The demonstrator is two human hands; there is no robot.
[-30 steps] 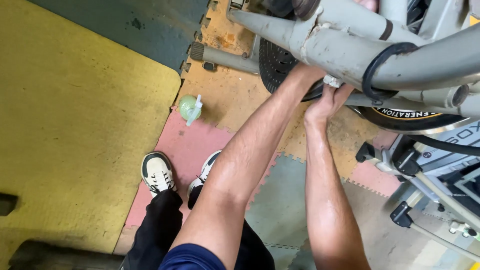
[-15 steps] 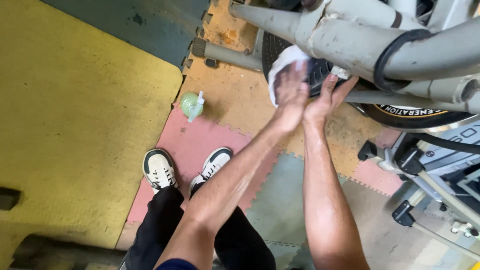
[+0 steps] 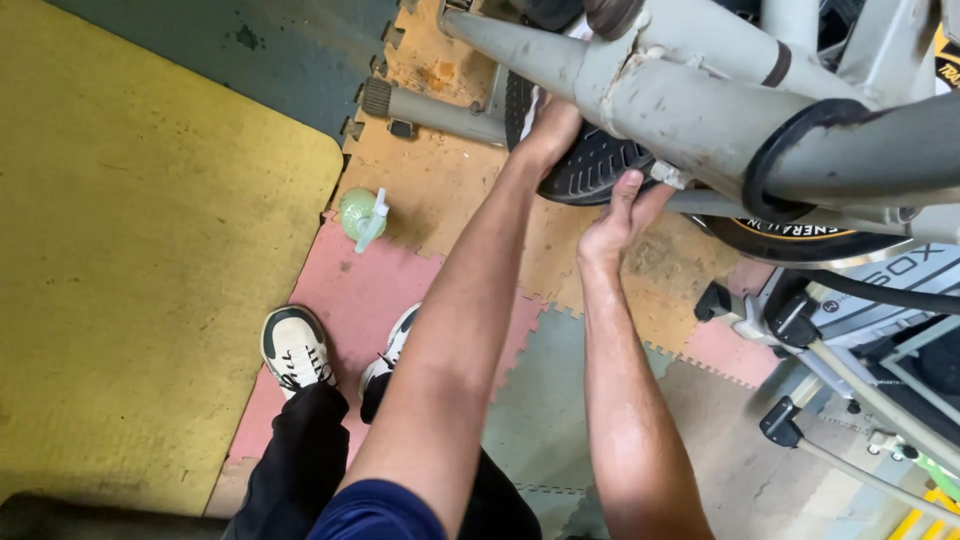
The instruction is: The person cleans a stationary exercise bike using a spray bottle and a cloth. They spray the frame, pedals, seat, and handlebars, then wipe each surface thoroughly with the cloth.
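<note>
Nearest the camera are the person's dark trousers and two white trainers (image 3: 295, 347), standing on a floor of interlocking foam mats (image 3: 400, 290) in pink, orange and grey-green, with a large yellow mat (image 3: 150, 250) to the left.

Both bare arms reach forward and up. The right hand (image 3: 622, 215) presses flat-fingered against the lower edge of a black ribbed foot pedal (image 3: 600, 165) on a grey exercise machine; it touches the pedal rather than closing around it. The left hand (image 3: 548, 125) is further up on the same pedal, fingers curled over its upper edge beside a white cloth (image 3: 530, 100) that is mostly hidden; I cannot tell whether the hand grips the cloth.

On the orange mat, well apart from the hands, stands a green spray bottle (image 3: 362, 215), untouched.

Judging by this, work on the pedal looks under way, not finished. Beyond, the thick grey frame tube (image 3: 690, 100) crosses overhead.
</note>
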